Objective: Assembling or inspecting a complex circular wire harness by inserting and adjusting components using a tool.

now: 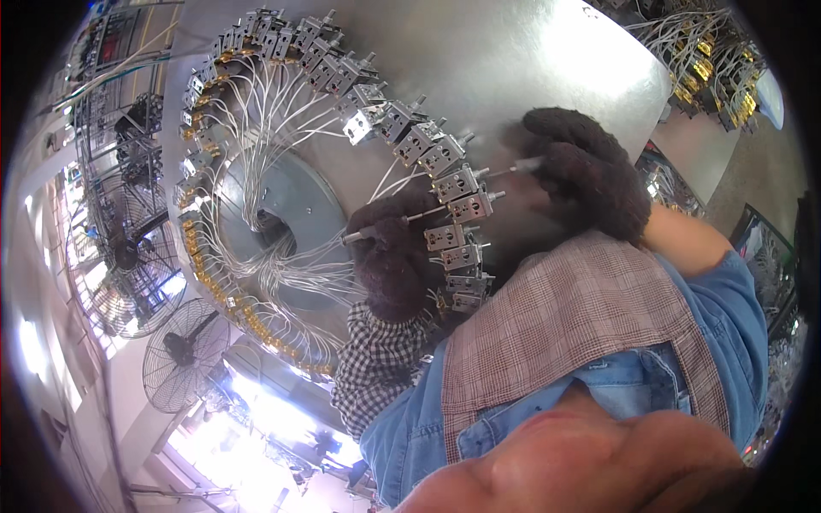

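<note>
My left hand (392,269), in a dark brown glove, is closed beside the inner side of a ring of metal switch-like boxes (460,184). It pinches a thin metal rod with a pale sleeved end (366,233), which reaches toward the boxes. On the outer side of the ring, my gloved right hand (590,175) is closed around another thin rod with a light grey sleeve (527,164), its tip pointing at a box. Whether the two rods are one piece cannot be made out. White wires (299,278) run from the boxes and gold-coloured parts (248,316) into a central hole.
The ring surrounds a grey round plate (321,201) on a shiny metal table (479,60). A bundle of wired gold parts (705,68) lies at the far right. Wire-caged fans (184,350) stand at the left, near metal racks.
</note>
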Tool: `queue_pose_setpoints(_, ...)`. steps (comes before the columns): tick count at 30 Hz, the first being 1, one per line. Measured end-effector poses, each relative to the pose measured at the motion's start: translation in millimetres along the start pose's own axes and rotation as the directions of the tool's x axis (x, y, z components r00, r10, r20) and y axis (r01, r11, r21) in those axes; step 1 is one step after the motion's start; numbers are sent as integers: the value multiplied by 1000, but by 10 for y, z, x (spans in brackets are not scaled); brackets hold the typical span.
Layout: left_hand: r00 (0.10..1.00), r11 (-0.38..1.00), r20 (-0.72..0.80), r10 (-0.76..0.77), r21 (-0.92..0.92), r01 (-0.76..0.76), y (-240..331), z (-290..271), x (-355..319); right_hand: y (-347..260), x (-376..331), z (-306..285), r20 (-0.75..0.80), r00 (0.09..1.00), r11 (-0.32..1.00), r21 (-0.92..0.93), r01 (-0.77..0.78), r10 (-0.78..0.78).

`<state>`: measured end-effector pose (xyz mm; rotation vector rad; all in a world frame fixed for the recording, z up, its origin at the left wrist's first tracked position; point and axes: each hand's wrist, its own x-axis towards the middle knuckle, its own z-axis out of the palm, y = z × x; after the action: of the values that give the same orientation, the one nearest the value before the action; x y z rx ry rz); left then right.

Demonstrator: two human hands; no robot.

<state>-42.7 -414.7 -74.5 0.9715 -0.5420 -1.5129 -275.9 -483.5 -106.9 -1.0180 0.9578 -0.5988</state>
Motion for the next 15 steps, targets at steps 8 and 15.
queue_pose_setpoints(8,987,943,-9,161,297,-151,-223,-140,-76,103,-124,-1,54,999,999,36,-9,7)
queue_pose_setpoints(15,961,907,-139,241,385,-172,-326,-191,-163,242,-110,126,18,996,997,0,83,-83)
